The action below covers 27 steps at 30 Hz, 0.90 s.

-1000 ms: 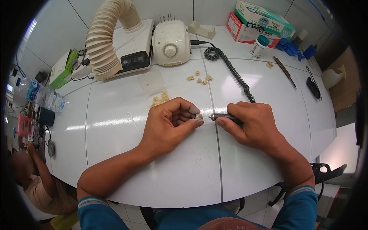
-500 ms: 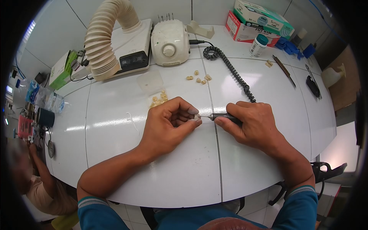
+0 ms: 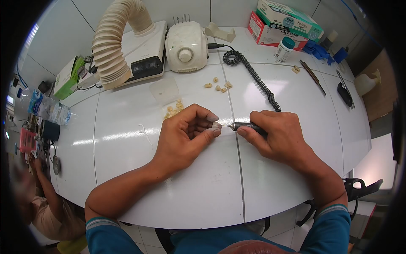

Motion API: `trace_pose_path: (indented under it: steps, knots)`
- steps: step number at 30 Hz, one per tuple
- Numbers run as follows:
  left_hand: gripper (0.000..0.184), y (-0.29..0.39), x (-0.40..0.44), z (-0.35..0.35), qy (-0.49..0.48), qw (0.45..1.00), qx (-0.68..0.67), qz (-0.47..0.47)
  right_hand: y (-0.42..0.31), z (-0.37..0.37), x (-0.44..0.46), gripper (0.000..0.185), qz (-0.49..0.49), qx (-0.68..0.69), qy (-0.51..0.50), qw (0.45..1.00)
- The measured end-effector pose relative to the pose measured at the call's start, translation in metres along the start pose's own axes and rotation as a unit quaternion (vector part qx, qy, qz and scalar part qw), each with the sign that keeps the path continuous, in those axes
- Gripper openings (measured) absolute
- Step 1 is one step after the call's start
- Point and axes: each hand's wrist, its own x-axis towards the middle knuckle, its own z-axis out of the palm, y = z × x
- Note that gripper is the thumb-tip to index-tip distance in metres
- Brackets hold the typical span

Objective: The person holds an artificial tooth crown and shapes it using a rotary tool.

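Note:
Between the thumb and fingers of my left hand (image 3: 185, 137) is a small pale dental crown (image 3: 216, 125), partly covered by the fingertips. My right hand (image 3: 277, 134) is closed around a dark rotary handpiece (image 3: 245, 125), held level and pointing left. Its thin metal bur (image 3: 227, 125) reaches to the crown; whether the tip is spinning I cannot tell. Behind my left hand, several yellowish crowns (image 3: 172, 111) lie in a clear plastic box (image 3: 165, 91) with its lid open. More loose crowns (image 3: 218, 88) sit on the table farther back.
A coiled cord (image 3: 256, 78) runs from the white control unit (image 3: 186, 48) toward my right hand. At the back left stands a suction unit with a ribbed hose (image 3: 108, 51). Mask boxes (image 3: 285, 25), a pill bottle (image 3: 284, 49) and a brown tool (image 3: 313, 77) are right. A co-worker (image 3: 50, 207) sits left.
The crown in my left hand has turned or tilted slightly in the fingers, and the left thumb has shifted up a little. My right hand keeps its hold on the handpiece.

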Motion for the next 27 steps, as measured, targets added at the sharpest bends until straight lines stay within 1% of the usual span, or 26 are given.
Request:
trace_pose_path:
  steps: [1, 4, 7, 10, 11, 12, 14, 16, 20, 23, 25, 27]
  knots:
    - [0.018, 0.001, 0.0, 0.001, 0.005, 1.0, -0.019, -0.006, 0.0, 0.0, 0.0, 0.051, 0.002, 0.006, 0.002, 1.0]
    - [0.024, -0.002, 0.0, -0.002, -0.011, 1.0, 0.001, -0.008, -0.001, -0.001, 0.001, 0.052, 0.007, 0.005, -0.005, 1.0]
    - [0.023, -0.002, 0.0, -0.002, -0.01, 1.0, 0.009, -0.007, -0.002, -0.004, 0.002, 0.052, 0.013, 0.004, -0.017, 1.0]
    - [0.024, -0.004, -0.001, -0.001, -0.008, 1.0, -0.015, -0.011, -0.003, -0.001, -0.002, 0.052, 0.01, 0.0, -0.02, 1.0]
    - [0.024, -0.002, 0.001, -0.002, -0.017, 0.999, 0.03, 0.005, -0.001, -0.002, 0.001, 0.052, 0.003, -0.008, -0.008, 1.0]
    - [0.024, 0.001, 0.006, -0.003, -0.012, 1.0, 0.019, 0.007, -0.002, -0.004, 0.002, 0.051, 0.013, -0.002, -0.024, 1.0]
    - [0.024, 0.003, -0.005, 0.0, -0.008, 1.0, 0.003, -0.013, -0.002, -0.003, 0.003, 0.051, 0.006, 0.005, -0.012, 1.0]
    - [0.023, 0.0, 0.0, -0.002, -0.009, 1.0, 0.007, 0.003, -0.002, 0.0, 0.0, 0.05, 0.007, 0.003, 0.0, 1.0]
    - [0.02, 0.001, 0.001, -0.002, -0.01, 1.0, 0.013, -0.001, -0.002, 0.002, 0.0, 0.051, 0.002, 0.002, 0.009, 1.0]
    - [0.019, -0.001, -0.001, -0.001, -0.006, 1.0, 0.012, -0.001, -0.003, 0.0, 0.001, 0.051, 0.006, -0.008, -0.009, 1.0]
    - [0.019, -0.002, 0.001, -0.003, -0.01, 1.0, 0.009, 0.007, -0.003, 0.001, 0.0, 0.051, -0.001, -0.011, 0.001, 1.0]
    - [0.019, -0.002, 0.0, -0.004, -0.009, 1.0, 0.023, -0.005, -0.002, 0.001, 0.001, 0.052, -0.003, -0.004, 0.005, 1.0]
